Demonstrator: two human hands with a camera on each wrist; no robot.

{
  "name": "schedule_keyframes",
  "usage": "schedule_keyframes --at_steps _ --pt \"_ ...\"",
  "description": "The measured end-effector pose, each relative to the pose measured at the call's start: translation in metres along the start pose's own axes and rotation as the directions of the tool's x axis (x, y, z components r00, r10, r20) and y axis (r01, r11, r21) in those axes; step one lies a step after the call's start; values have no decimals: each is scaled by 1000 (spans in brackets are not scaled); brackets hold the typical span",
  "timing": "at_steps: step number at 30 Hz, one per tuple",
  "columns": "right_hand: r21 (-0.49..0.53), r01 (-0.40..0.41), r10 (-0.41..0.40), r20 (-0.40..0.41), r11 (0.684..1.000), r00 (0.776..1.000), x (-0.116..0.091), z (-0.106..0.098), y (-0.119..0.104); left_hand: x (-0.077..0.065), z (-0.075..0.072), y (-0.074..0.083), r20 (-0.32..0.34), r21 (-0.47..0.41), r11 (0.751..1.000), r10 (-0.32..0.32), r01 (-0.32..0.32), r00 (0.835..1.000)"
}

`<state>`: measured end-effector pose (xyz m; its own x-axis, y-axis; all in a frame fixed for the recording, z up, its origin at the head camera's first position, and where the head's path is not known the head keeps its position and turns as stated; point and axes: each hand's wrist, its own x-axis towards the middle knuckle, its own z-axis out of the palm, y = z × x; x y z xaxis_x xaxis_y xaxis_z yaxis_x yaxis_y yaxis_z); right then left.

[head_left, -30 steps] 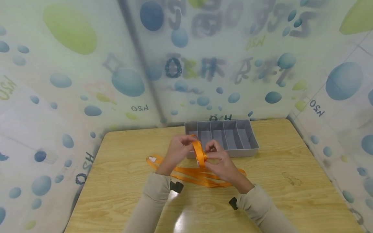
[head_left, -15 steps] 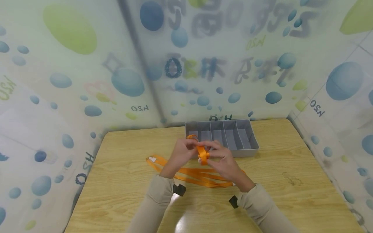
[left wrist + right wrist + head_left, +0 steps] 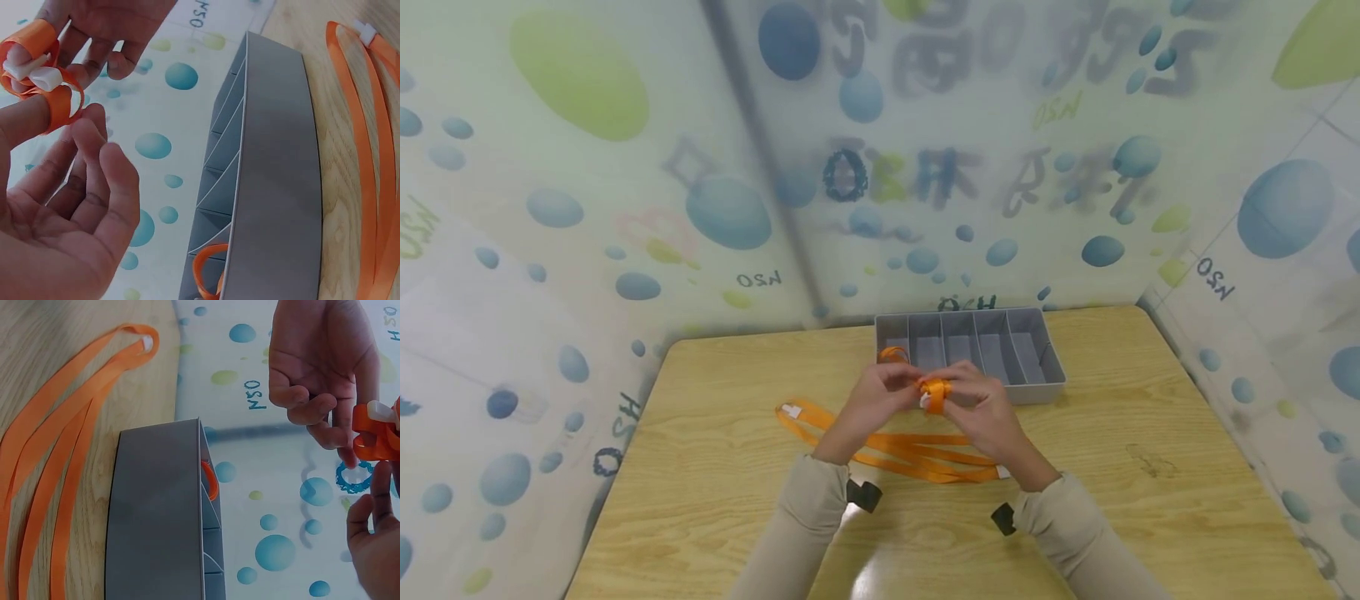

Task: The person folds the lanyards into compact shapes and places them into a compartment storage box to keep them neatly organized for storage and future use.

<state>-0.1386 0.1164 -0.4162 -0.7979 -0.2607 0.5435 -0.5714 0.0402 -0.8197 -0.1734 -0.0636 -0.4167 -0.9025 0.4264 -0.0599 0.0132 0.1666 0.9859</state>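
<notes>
An orange lanyard (image 3: pixel 936 397) with white plastic fittings is wound into a small coil between both hands, in front of the divided box. In the left wrist view, the coil's orange strap (image 3: pixel 58 107) loops round fingers, and the white pieces sit in its middle. My left hand (image 3: pixel 876 402) pinches the coil from the left. From the other side, my right hand (image 3: pixel 983 410) grips it with thumb and fingers. Beneath the hands, more orange lanyards (image 3: pixel 942 476) lie stretched out on the table, with a white fitting at either end.
A grey box (image 3: pixel 1028 395) with several compartments stands at the table's back edge against the patterned wall. Its leftmost compartment holds a coiled orange lanyard (image 3: pixel 892 354). The wooden table (image 3: pixel 715 467) extends to both sides.
The orange strap between the hands has gone from a longer hanging loop to a compact coil. Both hands have drawn closer, the left moving right and slightly down.
</notes>
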Motion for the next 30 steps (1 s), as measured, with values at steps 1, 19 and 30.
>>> schedule_keyframes --at_steps 1,19,30 --pt "7 -12 12 -2 1000 1000 0 -1 0 2 0 -4 1 -14 1000 -8 8 1000" --pt "19 -63 64 -23 998 998 6 -8 1 2 -4 -25 37 -122 991 -48 52 998" --pt "-249 -232 210 -112 940 971 2 -10 50 11 -7 -60 -417 275 956 213 -100 883"
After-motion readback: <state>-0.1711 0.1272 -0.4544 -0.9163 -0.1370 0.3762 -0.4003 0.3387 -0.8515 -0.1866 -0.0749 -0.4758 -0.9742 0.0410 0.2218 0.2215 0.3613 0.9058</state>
